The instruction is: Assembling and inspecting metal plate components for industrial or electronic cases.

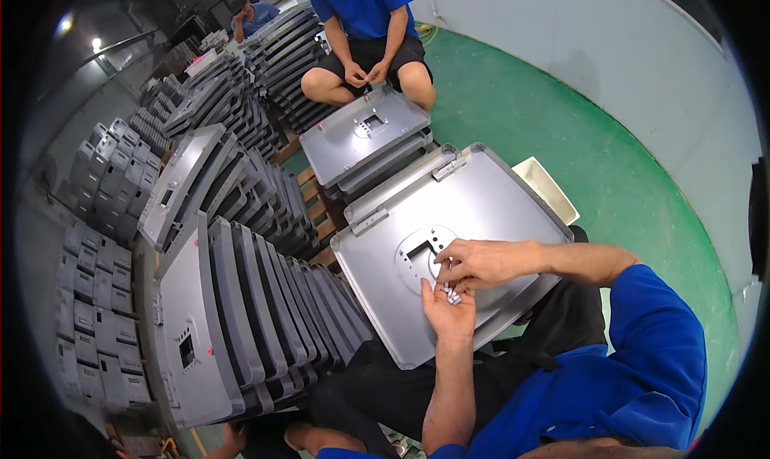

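Observation:
My left hand [451, 315] is palm up above a grey metal panel [481, 198], with several small silvery metal pieces [454, 298] lying in it near the fingers. From the right, my right hand [491, 263] reaches over that palm, its fingers bent and drawn together right at the pieces. Whatever is between its fingertips is hidden. The panel lies across in front of me, with rounded corners and a hinge-like bracket [370, 221] at its far edge. Beside my hands, a round plate area on it has a rectangular cutout [419, 252] and small holes.
A co-worker [361, 14] sits opposite, hands together over another panel stack [365, 134]. Rows of leaning grey panels [265, 299] fill the left. A cream bin [547, 188] stands on the green floor [626, 162] at right. Another person [255, 16] is farther back.

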The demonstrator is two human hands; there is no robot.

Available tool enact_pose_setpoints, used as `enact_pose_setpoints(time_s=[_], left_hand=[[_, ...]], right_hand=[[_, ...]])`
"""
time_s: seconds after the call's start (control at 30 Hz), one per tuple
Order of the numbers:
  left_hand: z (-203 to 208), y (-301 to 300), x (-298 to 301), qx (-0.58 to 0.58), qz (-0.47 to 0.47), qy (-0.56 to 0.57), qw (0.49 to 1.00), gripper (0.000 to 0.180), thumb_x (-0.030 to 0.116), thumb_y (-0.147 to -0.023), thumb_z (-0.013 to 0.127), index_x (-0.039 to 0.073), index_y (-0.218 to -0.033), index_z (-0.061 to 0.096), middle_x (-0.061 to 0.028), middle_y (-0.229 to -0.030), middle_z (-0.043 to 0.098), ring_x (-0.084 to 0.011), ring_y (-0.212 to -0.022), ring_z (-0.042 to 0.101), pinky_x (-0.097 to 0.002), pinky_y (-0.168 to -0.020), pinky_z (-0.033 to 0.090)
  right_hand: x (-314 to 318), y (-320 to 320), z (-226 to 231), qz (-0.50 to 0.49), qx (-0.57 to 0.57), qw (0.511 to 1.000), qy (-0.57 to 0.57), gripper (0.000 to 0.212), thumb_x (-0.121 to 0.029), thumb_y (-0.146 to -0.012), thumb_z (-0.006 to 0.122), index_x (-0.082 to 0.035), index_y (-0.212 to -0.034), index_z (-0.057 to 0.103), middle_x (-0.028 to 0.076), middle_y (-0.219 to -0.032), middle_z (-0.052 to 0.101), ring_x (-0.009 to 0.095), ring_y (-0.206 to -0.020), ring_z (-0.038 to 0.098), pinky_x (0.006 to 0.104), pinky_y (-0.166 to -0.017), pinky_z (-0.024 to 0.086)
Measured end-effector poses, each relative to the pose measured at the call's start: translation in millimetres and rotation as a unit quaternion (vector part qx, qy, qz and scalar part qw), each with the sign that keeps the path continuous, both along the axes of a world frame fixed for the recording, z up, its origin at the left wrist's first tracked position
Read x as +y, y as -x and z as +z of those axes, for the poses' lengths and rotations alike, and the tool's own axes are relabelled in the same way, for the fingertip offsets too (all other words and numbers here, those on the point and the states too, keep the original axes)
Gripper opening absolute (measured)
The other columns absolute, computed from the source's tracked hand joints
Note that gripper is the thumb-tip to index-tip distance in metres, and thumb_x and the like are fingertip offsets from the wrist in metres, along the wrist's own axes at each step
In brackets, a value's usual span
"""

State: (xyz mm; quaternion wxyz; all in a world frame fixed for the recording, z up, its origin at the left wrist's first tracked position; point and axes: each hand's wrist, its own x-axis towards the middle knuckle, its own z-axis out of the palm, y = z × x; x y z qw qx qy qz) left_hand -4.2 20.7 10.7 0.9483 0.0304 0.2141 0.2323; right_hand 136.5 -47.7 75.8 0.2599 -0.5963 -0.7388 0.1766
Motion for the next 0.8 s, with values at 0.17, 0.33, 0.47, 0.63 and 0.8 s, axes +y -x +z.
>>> enact_pose_setpoints(time_s=[0.17,0.33,0.47,0.63,0.8], left_hand=[[-5.2,2.0,-0.5,0.005,-0.011,-0.014,1.0,0.058,0.04,-0.105,0.029,-0.007,-0.136,0.042,-0.0163,-0.125,0.057,-0.0241,-0.112,0.057,-0.0368,-0.095,0.049],[-17.4,2.5,-2.1,-0.015,-0.01,-0.021,1.0,0.047,0.033,-0.106,0.031,-0.005,-0.128,0.047,-0.0145,-0.118,0.059,-0.023,-0.106,0.06,-0.0376,-0.09,0.051],[-20.1,1.7,-1.2,0.017,-0.014,-0.012,1.0,0.034,0.027,-0.105,0.039,-0.002,-0.116,0.053,-0.0108,-0.109,0.06,-0.0213,-0.099,0.061,-0.0359,-0.083,0.053],[-6.5,4.2,-2.4,0.017,-0.051,-0.043,0.998,0.022,0.024,-0.103,0.047,0.005,-0.096,0.056,-0.0044,-0.089,0.059,-0.0138,-0.074,0.051,-0.0273,-0.059,0.042],[-3.8,6.7,-3.3,0.01,-0.038,-0.071,0.997,0.021,0.027,-0.1,0.056,0.007,-0.093,0.056,-0.0011,-0.082,0.053,-0.0118,-0.07,0.047,-0.0236,-0.053,0.037]], right_hand=[[-5.1,1.6,-5.0,0.006,-0.002,1.0,-0.023,0.025,-0.012,-0.08,0.068,-0.006,-0.104,0.072,0.019,-0.122,0.056,0.033,-0.113,0.053,0.0405,-0.097,0.046],[-8.7,7.1,-3.8,-0.024,0.044,0.999,-0.023,0.018,-0.009,-0.08,0.068,-0.001,-0.096,0.069,0.017,-0.121,0.057,0.032,-0.112,0.053,0.0403,-0.095,0.047],[-9.6,9.8,-3.4,-0.081,0.094,0.992,-0.023,0.015,-0.01,-0.083,0.066,-0.001,-0.095,0.068,0.016,-0.117,0.061,0.032,-0.11,0.057,0.0413,-0.092,0.049],[-10.8,8.9,3.7,-0.139,0.123,0.981,-0.057,0.014,-0.012,-0.085,0.066,0.0,-0.093,0.064,0.014,-0.108,0.066,0.033,-0.103,0.061,0.0407,-0.09,0.05],[-11.6,14.1,4.7,-0.148,0.141,0.977,-0.063,0.019,-0.012,-0.084,0.068,0.0,-0.099,0.065,0.014,-0.106,0.066,0.032,-0.103,0.062,0.041,-0.091,0.051]])
